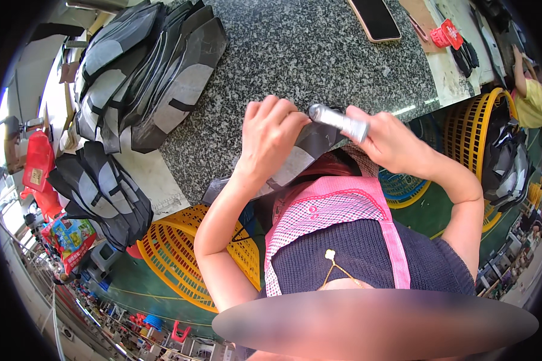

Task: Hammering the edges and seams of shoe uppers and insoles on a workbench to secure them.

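My right hand (pixel 390 139) is closed round a short silver cylindrical metal tool (pixel 341 123), slightly blurred, with a dark round end toward my left fingers. Whether it has a handle is hidden by the hand. My left hand (pixel 270 135) has its fingers bent and pressed together on the far edge of a black and grey shoe-upper piece (pixel 298 157). That piece lies along the near edge of the granite tabletop (pixel 265 54), beneath both hands and partly covered by my left wrist.
Stacked black and grey pieces (pixel 183 84) lie at the far left, with another bundle (pixel 105 192) nearer. A phone (pixel 376 19) and a red packet (pixel 447 35) are at the far right. Yellow baskets (pixel 180 259) stand below the table; another person (pixel 533 99) is at right.
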Tool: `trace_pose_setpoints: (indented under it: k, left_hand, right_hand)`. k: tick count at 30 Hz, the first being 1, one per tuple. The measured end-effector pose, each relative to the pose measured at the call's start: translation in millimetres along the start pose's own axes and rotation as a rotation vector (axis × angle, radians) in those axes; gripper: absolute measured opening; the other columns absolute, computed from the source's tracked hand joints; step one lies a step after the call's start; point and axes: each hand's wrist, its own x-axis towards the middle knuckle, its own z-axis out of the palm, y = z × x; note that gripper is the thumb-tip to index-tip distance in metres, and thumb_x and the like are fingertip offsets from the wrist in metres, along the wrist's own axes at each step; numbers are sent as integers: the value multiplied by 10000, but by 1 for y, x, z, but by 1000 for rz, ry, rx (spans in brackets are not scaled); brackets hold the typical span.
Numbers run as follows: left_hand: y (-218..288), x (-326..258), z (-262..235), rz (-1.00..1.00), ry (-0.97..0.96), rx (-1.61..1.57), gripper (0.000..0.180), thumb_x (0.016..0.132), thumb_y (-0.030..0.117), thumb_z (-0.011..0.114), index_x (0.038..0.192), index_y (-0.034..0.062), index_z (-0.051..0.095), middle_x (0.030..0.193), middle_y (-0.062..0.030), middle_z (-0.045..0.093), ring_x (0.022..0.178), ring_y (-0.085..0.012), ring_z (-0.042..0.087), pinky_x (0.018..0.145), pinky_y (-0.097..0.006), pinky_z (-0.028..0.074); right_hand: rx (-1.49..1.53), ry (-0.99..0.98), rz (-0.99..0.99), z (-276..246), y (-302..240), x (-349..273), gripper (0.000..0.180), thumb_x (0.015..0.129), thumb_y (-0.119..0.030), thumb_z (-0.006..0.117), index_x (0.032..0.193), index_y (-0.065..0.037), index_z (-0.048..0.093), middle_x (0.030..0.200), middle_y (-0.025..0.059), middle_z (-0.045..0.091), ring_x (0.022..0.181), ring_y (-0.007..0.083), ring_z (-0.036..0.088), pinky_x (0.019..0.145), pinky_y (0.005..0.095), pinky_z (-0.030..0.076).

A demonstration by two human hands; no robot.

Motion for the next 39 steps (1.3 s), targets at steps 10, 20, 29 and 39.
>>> trace_pose_setpoints:
  k: [10,20,29,39]
  left_hand:
    - [8,-18,0,-246,26,-232,114,756,114,805,840,52,758,829,-37,659,837,-242,608,741,-385,498]
    - [16,-21,-3,-120,-31,-82,169,802,50,758,969,50,737,882,-62,637,838,-258,599,741,-387,490]
    - [14,-21,-7,-449,-84,-360,116,785,56,778,897,37,753,817,-65,646,789,-255,595,715,-380,490]
    - [29,-32,-8,-136,-56,-2,192,792,39,723,984,26,723,901,-77,617,836,-259,589,735,-391,507]
  right_hand:
    - [91,141,12,-2,-8,2,192,1012,-210,559,1046,-23,541,716,232,621,724,447,651,590,522,482]
    - [-17,77,-136,6,6,10,163,1000,-163,572,1019,-4,542,687,225,579,677,440,632,571,492,472]
    - [18,6,-66,13,10,11,243,996,-149,602,1157,32,631,729,214,607,637,399,621,601,422,478]
    - [-40,-4,-148,5,8,16,213,995,-194,592,992,10,532,706,216,589,684,417,641,568,480,466]
